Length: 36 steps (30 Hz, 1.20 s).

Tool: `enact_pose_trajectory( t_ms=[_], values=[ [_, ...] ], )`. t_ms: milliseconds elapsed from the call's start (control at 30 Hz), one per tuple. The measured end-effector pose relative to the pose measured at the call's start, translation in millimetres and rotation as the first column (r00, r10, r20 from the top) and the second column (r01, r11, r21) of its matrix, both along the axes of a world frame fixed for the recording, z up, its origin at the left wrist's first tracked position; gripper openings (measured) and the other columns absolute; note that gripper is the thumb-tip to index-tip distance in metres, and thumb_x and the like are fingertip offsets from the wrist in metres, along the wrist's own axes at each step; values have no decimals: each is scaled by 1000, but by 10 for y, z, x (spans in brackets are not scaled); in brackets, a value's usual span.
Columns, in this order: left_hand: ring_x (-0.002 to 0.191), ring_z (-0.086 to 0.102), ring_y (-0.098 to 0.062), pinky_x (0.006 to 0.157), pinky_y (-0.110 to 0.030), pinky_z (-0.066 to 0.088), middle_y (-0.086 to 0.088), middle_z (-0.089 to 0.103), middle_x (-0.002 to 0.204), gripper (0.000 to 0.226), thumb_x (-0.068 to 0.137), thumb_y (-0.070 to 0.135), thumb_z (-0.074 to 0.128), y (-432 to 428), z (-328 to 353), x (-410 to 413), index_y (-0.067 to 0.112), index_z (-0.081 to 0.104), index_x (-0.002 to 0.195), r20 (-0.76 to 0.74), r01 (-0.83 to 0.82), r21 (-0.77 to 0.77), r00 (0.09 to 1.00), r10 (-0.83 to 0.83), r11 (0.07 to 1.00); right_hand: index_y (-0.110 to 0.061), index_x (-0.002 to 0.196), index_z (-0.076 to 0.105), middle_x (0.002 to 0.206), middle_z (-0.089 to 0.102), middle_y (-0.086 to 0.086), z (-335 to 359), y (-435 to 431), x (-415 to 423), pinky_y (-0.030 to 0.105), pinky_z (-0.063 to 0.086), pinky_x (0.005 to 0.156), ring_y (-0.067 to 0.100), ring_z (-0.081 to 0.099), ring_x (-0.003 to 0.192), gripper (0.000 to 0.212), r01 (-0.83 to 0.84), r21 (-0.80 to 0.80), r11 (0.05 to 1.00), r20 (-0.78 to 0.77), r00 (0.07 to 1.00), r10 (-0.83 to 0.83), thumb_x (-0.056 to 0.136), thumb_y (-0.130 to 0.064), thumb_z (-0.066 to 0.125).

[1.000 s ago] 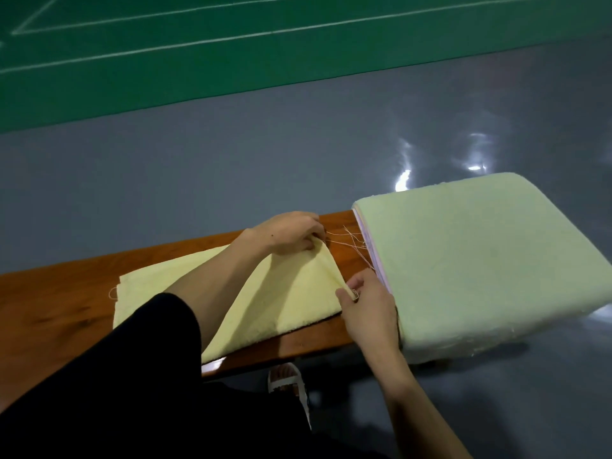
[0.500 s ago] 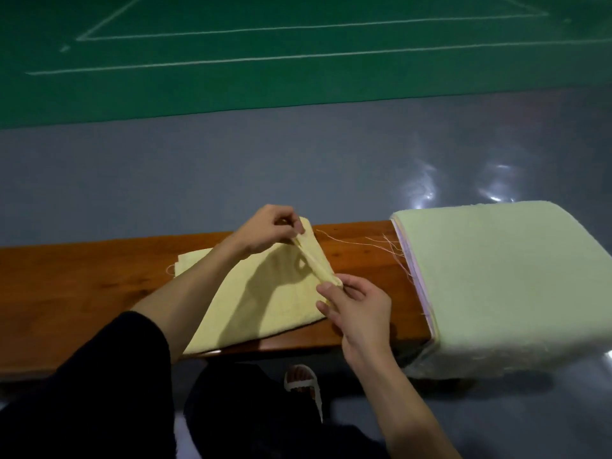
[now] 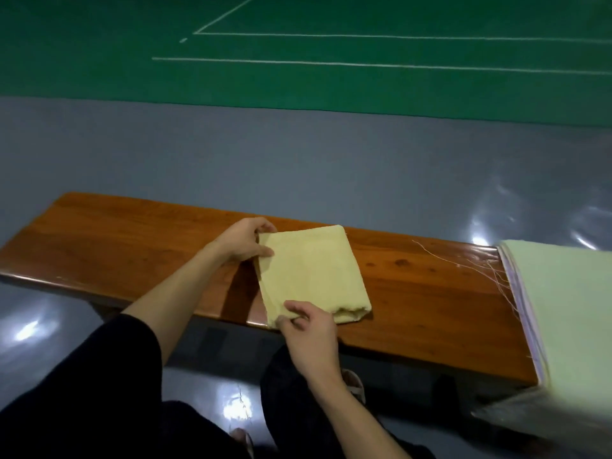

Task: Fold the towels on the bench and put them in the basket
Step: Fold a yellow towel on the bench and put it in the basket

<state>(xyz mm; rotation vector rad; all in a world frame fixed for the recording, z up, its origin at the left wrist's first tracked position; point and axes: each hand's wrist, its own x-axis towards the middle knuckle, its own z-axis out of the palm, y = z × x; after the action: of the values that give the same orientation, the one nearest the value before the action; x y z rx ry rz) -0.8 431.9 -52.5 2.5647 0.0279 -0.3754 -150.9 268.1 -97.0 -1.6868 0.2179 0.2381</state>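
Observation:
A pale yellow towel (image 3: 311, 273) lies folded into a small rectangle in the middle of the wooden bench (image 3: 132, 246). My left hand (image 3: 246, 241) pinches its far left corner. My right hand (image 3: 308, 326) pinches its near left corner at the bench's front edge. A thick stack of light green towels (image 3: 563, 313) sits on the bench's right end, with loose threads trailing from its left side. No basket is in view.
The bench runs left to right over a shiny grey floor (image 3: 298, 160). Beyond it lies a green court (image 3: 331, 44) with white lines. My dark-clothed knees and sandalled feet (image 3: 356, 382) are below the bench's front edge.
The towel's right edge, held in both hands, has been carried over to the left, so the towel is now half as wide. The view has shifted left; the green stack sits further right.

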Motion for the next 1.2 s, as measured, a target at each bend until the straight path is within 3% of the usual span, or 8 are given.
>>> enact_pose_trajectory(
  t_ms=[300, 467, 567, 667, 800, 900, 967, 1200],
  values=[
    [89, 59, -15, 72, -32, 58, 3, 51, 106, 53, 78, 9, 75, -649, 60, -264, 25, 50, 122, -31, -2, -182, 1000, -4, 983, -22, 94, 72, 84, 65, -17, 199, -1215, 486, 21, 54, 77, -2, 60, 81, 9, 83, -410, 908, 103, 994, -44, 86, -24, 70],
    [95, 57, -15, 68, -27, 56, 2, 54, 114, 35, 80, 13, 74, -1198, -63, -434, 26, 61, 109, 5, -64, -315, 998, 69, 947, -22, 98, 70, 100, 66, -7, 355, -1830, 691, 18, 51, 70, 5, 60, 90, 17, 158, -472, 868, 151, 984, -97, 84, -14, 71],
    [101, 56, -16, 66, -22, 54, 0, 56, 121, 31, 83, 15, 72, -1292, -104, -448, 22, 62, 111, 67, -90, -264, 992, 111, 960, -24, 97, 69, 103, 65, -7, 330, -1900, 700, 26, 54, 82, 8, 59, 98, 19, 149, -440, 885, 163, 983, -85, 82, -13, 72],
    [103, 57, -18, 73, -27, 58, -3, 56, 124, 33, 82, 15, 73, -1279, -146, -481, 19, 61, 113, 63, -99, -210, 991, 114, 973, -20, 104, 68, 103, 63, -7, 196, -1867, 669, 17, 50, 72, 10, 59, 98, 23, 105, -494, 863, 117, 992, -54, 83, -13, 73],
    [111, 47, -13, 68, -10, 48, -2, 41, 136, 39, 84, 21, 71, -1279, -136, -523, 19, 58, 120, 142, -82, -70, 986, 91, 994, -22, 109, 65, 114, 58, -7, 109, -1852, 631, 20, 49, 83, 7, 53, 103, 32, 103, -581, 808, 164, 986, -8, 80, -20, 77],
    [136, 29, -18, 100, -24, 41, 2, 23, 152, 51, 89, 40, 63, -1311, -164, -518, 25, 48, 135, 285, -3, 64, 958, -16, 998, -29, 116, 59, 121, 45, -8, 144, -1855, 690, 24, 41, 92, 10, 43, 113, 41, 127, -718, 684, 233, 970, 65, 80, -45, 72],
    [146, 7, -20, 118, -40, 15, 4, 7, 159, 61, 92, 55, 46, -1370, -216, -491, 27, 34, 146, 274, 190, 242, 927, -255, 951, -32, 126, 54, 134, 41, -5, 195, -1835, 809, 29, 38, 100, 15, 37, 124, 52, 150, -779, 609, 296, 944, 145, 82, -55, 65],
    [143, -24, -22, 116, -48, -10, 0, -26, 156, 93, 74, 82, 0, -1402, -428, -110, 30, -15, 150, 41, 433, 484, 857, -514, 760, -37, 152, 3, 162, -11, -3, 11, -1719, 1288, 55, 1, 118, 23, -14, 148, 87, -208, -934, 289, -41, 869, 492, 82, -78, 32]
  ],
)
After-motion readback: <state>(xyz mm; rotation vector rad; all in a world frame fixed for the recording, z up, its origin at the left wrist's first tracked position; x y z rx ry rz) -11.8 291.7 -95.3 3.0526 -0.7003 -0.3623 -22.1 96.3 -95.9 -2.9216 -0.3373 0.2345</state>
